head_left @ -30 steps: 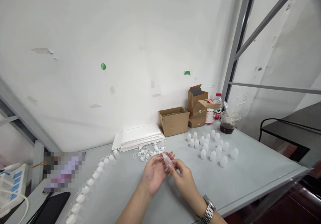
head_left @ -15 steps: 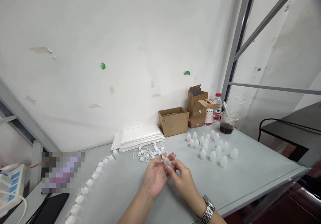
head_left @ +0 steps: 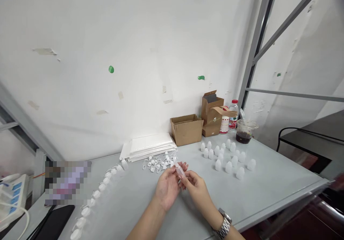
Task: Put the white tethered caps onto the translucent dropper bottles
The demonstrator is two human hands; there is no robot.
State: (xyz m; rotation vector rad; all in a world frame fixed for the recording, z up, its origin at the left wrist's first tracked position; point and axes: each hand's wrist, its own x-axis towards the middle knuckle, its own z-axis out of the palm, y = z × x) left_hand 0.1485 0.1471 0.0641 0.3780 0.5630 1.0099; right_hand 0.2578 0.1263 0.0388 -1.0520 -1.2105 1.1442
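The right grip (head_left: pixel 197 187) pinches a small translucent bottle (head_left: pixel 180 171), its narrow tip slanting toward the left grip (head_left: pixel 166 190), palm turned up, above a grey surface (head_left: pixel 129 200). Loose white caps (head_left: pixel 152 162) lie beyond, just before stacked white sheets (head_left: pixel 152 146). White-topped pieces (head_left: pixel 96 194) line the left; translucent pieces (head_left: pixel 228 167) stand scattered at right, near an open cardboard box (head_left: pixel 187 133).

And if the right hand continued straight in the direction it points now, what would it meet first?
Most likely the left hand, which lies just ahead of the right hand and the small clear bottle it holds. Depth is unclear here, so any gap is hard to judge.
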